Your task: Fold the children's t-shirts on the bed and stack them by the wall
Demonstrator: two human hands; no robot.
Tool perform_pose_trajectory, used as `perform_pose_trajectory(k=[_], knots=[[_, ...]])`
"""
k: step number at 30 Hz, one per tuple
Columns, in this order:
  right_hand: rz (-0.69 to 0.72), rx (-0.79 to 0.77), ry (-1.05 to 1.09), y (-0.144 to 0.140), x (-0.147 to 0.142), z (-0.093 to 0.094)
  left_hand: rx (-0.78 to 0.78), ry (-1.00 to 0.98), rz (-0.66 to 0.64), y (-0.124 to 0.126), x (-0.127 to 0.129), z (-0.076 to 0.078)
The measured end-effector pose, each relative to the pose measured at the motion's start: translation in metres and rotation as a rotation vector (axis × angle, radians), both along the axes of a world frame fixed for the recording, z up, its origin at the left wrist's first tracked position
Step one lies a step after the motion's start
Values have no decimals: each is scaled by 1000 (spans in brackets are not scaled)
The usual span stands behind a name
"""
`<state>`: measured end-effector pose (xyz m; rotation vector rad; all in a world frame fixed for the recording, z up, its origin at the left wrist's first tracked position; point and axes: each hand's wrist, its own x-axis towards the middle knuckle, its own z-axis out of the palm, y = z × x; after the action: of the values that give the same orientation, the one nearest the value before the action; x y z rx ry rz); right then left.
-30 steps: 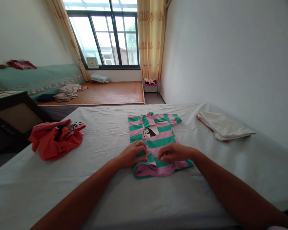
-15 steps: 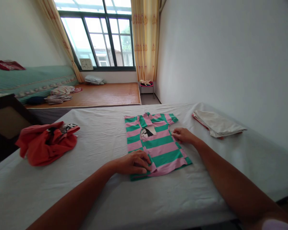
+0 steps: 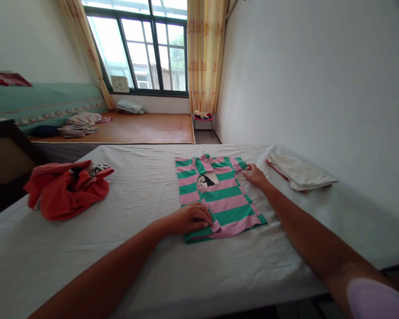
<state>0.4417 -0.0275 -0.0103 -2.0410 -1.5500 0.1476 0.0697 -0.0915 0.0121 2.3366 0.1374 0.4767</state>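
A green-and-pink striped shirt [image 3: 224,204] lies on the white sheet, its left side folded inward over the front. A black-and-white picture print shows on its chest. My left hand [image 3: 193,218] is on the folded part near the hem, with fingers bent and closed on the cloth. At the shirt's upper right, my right hand [image 3: 255,175] pinches the edge of the short sleeve between thumb and fingers. The collar points away from me.
A crumpled red garment [image 3: 68,190] lies on the left of the white-covered bed [image 3: 146,177]. Folded off-white cloth [image 3: 301,172] sits at the right, near the wall. Beyond are a second bed with a brown mat [image 3: 146,127], a small stool [image 3: 203,117] and a dark chair back [image 3: 5,159].
My right hand has moved up from the shirt's right side to the sleeve. The left hand stays near the hem, its fingers drawn closer together. The view has shifted slightly.
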Motion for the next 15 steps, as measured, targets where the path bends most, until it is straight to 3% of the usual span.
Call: perform_pose_trajectory(k=[4,8,12,15], knots=[[-185,-72,12,34,16,7,9,-5,3,0,-1,1],[-163,-105,40,58,13,9,14,-9,6,-1,-2,1],[-83,-29,27,79,-17,22,19,-13,7,0,-2,-1],[62,136,55,92,-65,41,18,-9,9,0,-2,-2]])
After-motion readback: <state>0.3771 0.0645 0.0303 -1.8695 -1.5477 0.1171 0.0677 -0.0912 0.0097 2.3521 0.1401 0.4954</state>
